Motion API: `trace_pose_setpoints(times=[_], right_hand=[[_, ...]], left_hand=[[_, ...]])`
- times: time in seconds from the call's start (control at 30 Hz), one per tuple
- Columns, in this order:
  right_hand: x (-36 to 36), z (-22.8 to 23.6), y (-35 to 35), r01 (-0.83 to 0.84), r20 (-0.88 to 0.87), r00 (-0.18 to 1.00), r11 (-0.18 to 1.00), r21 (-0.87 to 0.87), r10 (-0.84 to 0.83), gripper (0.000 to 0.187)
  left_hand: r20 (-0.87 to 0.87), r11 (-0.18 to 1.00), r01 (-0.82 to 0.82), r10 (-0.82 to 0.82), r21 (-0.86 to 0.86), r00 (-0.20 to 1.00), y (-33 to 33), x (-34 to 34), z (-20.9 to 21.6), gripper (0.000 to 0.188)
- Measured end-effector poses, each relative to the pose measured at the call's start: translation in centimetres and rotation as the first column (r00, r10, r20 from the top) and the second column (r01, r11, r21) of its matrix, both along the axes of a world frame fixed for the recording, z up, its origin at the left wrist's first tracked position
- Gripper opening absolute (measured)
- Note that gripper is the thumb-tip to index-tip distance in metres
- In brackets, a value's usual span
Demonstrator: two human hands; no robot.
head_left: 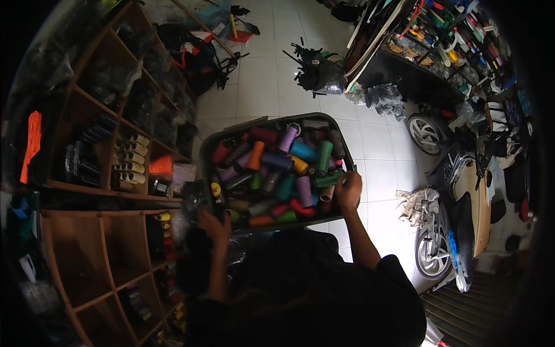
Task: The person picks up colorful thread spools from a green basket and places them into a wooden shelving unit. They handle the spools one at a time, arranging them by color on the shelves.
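A dark, rounded bin (203,151) full of thread spools in many colours lies in front of my body, tilted a little. My left hand (215,226) grips its near left corner, with the fingers partly in shadow. At the right rim, my right hand (350,189) is closed with its fingers curled over the edge. Right beside those fingertips lies a green spool (329,180); whether they touch it is unclear. Among the others are a lilac spool (289,137), an orange spool (255,156), a blue spool (303,151) and an upright green spool (324,155).
Wooden cubby shelves (104,215) on the left hold cream spools (132,159) and plastic-wrapped packs. A motorbike (457,202) stands at the right on the tiled floor (378,168). Black bundles (321,72) lie farther off, near a crowded rack (445,52).
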State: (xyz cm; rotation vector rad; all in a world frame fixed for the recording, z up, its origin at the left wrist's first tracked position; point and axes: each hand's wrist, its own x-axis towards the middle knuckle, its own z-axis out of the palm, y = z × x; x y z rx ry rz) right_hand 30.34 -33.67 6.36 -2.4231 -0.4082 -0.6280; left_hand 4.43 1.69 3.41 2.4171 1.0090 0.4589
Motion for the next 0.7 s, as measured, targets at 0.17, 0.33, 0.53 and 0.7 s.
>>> trace_pose_setpoints(times=[0.17,0.33,0.53,0.7], right_hand=[[-0.3,1.8,8.6,-0.317,0.007,0.948,0.945,-0.083,0.319,0.023],[-4.2,1.8,16.1,-0.694,-0.235,0.714,0.710,-0.120,0.659,0.029],[-8.1,-4.4,19.2,-0.812,-0.363,0.561,0.411,-0.414,0.744,0.037],[-8.3,-6.2,19.6,-0.757,-0.340,0.571,0.320,-0.569,0.747,0.031]], left_hand=[[-0.092,0.966,0.257,-0.256,-0.004,0.962,0.1,5.0,2.0,0.068],[-0.290,0.963,0.260,-0.230,0.070,0.929,-1.9,6.3,1.4,0.069],[-0.264,0.939,0.303,-0.255,0.161,0.930,-2.5,4.5,0.7,0.061],[-0.355,0.894,0.425,-0.355,0.141,0.865,-2.1,4.6,-0.9,0.048]])
